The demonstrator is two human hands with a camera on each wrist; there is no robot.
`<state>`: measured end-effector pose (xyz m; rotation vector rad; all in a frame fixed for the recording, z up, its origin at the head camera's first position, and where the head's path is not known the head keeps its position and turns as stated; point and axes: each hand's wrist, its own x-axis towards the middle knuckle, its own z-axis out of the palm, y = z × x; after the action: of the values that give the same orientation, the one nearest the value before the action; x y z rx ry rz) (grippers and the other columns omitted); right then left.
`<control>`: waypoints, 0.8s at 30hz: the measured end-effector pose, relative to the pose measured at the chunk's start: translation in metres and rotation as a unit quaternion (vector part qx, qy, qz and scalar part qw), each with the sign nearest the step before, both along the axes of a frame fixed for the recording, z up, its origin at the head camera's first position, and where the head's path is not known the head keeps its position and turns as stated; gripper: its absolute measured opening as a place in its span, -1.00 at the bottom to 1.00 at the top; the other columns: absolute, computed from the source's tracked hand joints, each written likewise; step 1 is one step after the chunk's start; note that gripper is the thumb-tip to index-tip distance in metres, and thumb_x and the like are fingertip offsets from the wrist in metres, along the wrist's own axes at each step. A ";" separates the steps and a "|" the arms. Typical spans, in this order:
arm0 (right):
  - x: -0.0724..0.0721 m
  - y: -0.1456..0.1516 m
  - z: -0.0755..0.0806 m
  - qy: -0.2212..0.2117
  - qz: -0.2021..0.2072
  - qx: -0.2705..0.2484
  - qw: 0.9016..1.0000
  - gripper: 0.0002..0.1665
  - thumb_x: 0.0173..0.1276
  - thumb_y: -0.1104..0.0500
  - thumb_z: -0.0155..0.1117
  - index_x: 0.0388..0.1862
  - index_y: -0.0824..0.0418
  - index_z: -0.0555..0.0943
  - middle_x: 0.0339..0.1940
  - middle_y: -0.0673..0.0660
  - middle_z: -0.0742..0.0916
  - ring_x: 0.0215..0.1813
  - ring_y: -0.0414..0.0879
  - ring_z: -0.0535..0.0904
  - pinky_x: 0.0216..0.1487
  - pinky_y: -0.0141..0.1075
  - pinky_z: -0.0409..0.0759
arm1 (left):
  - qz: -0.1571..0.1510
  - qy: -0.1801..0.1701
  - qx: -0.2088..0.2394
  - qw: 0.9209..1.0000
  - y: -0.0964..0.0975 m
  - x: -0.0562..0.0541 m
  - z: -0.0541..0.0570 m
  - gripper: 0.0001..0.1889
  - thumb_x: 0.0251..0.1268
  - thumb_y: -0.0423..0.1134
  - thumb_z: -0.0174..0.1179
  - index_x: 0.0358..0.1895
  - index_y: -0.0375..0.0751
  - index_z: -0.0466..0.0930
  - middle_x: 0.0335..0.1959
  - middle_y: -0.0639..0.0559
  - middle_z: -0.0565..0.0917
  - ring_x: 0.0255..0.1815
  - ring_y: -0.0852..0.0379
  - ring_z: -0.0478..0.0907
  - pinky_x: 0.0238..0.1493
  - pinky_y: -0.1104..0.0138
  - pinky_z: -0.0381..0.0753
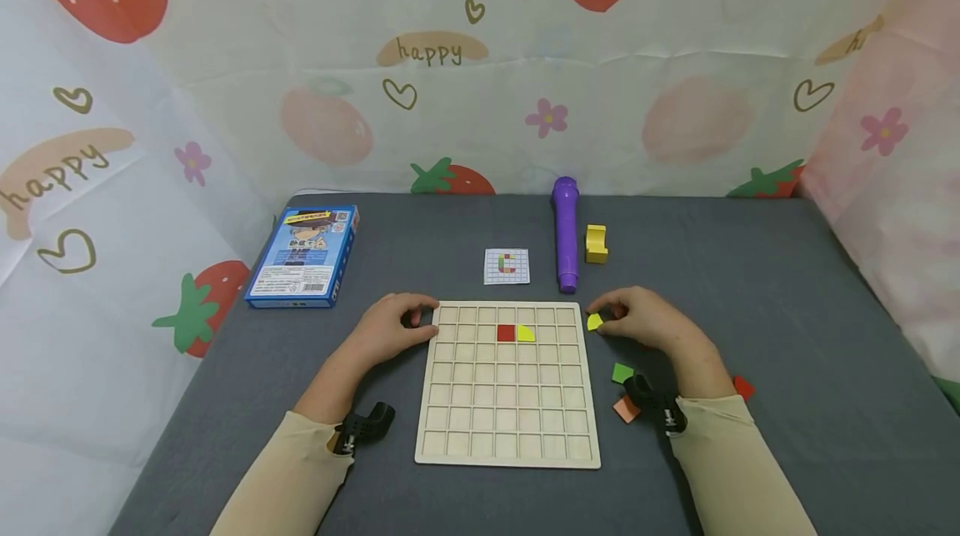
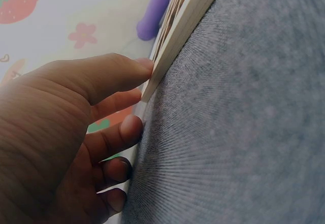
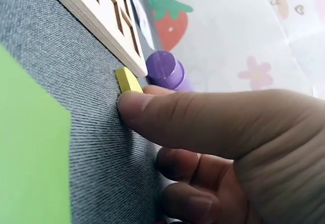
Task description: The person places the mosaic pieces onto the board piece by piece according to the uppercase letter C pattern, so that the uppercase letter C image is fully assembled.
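A wooden grid board [image 1: 508, 465] lies flat on the table, holding a red square tile [image 1: 506, 333] and a yellow tile with one rounded corner [image 1: 526, 334] side by side in an upper row. At the board's left edge, near its far corner, my left hand [image 1: 390, 326] touches the rim with thumb and index finger [image 2: 119, 99]. Just off the right edge, my right hand [image 1: 641, 319] pinches a small yellow tile [image 3: 127, 80] between thumb and finger. A green tile [image 1: 622, 373] and an orange tile [image 1: 626, 409] lie near the right wrist.
Beyond the board are a pattern card [image 1: 506, 267], a purple cylindrical stick [image 1: 566, 236] and a yellow notched block [image 1: 596, 244]. A blue box [image 1: 302, 257] lies at the far left. Beside the right sleeve is a red tile [image 1: 743, 388], partly hidden.
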<state>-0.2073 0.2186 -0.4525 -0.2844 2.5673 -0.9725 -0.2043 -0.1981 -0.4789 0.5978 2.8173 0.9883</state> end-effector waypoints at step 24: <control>0.026 -0.028 0.061 0.179 -0.008 -0.012 0.984 -0.70 0.37 0.12 0.47 0.00 0.23 0.73 -0.33 0.04 0.63 -0.52 -0.09 0.43 -0.38 -0.17 0.42 | 0.003 0.003 0.001 1.000 -0.001 -0.001 -0.003 -0.61 0.32 -0.10 0.41 0.16 -0.12 0.70 -0.44 0.13 0.49 -0.36 0.12 0.37 -0.19 0.16 0.33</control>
<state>-0.1808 0.1902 -0.3911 -0.4853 2.8830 -1.0398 -0.2052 -0.1991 -0.4821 0.5933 2.8262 0.9916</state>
